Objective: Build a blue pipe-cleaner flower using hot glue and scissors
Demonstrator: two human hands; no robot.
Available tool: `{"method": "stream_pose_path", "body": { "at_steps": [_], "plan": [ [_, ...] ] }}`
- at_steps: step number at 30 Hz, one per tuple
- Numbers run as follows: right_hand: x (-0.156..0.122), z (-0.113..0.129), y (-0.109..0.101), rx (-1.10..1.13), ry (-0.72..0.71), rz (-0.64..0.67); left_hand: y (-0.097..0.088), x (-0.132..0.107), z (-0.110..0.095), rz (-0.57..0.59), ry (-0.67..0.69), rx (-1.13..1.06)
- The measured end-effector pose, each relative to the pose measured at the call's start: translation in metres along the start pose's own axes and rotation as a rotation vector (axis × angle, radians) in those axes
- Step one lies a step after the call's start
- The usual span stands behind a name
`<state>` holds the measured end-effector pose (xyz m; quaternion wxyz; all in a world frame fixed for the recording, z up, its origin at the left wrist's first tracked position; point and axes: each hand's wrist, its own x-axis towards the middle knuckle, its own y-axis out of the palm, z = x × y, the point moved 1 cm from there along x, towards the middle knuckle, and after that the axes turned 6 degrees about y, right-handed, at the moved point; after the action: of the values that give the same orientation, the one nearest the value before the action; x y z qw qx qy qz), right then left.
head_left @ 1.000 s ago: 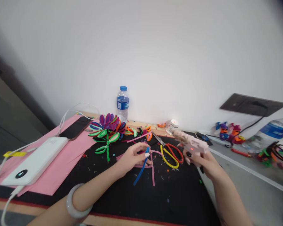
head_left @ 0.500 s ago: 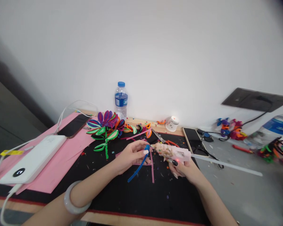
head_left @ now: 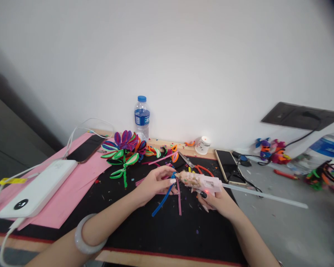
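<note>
Pink plastic is forming the body of a glue gun (head_left: 206, 182), which the right hand (head_left: 215, 202) is gripping from below, fingers curling around the handle. The nozzle (head_left: 179, 175) is pointing at the upper end of a blue strip (head_left: 163, 203); whether the two are touching, the view is not showing. The left hand (head_left: 156, 183) is pinching that end between thumb and fingers, while the lower length is trailing toward the person above the black mat (head_left: 200, 243).

Handling: the strip is probably offering little weight and bending readily, so the short pinch near its end is suiting it. The gun is likely weighing more and, with its red light glowing, running hot at the tip; the handle is providing the proper hold.

Clearances: a translucent glue stick (head_left: 267, 195) is projecting rightward beyond the mat's edge, passing near a phone (head_left: 228, 167). Scissors (head_left: 206, 170) are lying just behind the gun. Toward the person, the mat is giving room up to its red border.
</note>
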<state>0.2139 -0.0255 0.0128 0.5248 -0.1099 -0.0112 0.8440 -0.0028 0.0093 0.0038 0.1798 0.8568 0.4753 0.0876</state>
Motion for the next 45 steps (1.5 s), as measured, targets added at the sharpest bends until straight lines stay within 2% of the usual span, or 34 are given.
{"method": "stream_pose_path", "body": {
  "at_steps": [26,29,32,36,45],
  "plan": [
    [0.0007,-0.0037,-0.0011,-0.059,0.059,-0.039,0.0007,-0.001,-0.0005,0.006,0.005,0.019],
    [0.0006,-0.0014,0.0,-0.029,0.018,-0.015,0.0,0.0003,0.0012,0.004,0.031,0.037],
    [0.0004,-0.0029,-0.0007,-0.015,-0.005,-0.003,-0.0011,0.0022,0.0039,0.005,0.119,0.076],
    [0.0014,-0.0064,-0.003,-0.035,0.008,-0.022,-0.0024,0.0021,0.0061,-0.054,0.221,0.215],
    [-0.0013,-0.0032,-0.0045,-0.001,0.002,0.01,-0.0021,-0.0009,0.0023,-0.159,0.235,0.38]
  ]
}}
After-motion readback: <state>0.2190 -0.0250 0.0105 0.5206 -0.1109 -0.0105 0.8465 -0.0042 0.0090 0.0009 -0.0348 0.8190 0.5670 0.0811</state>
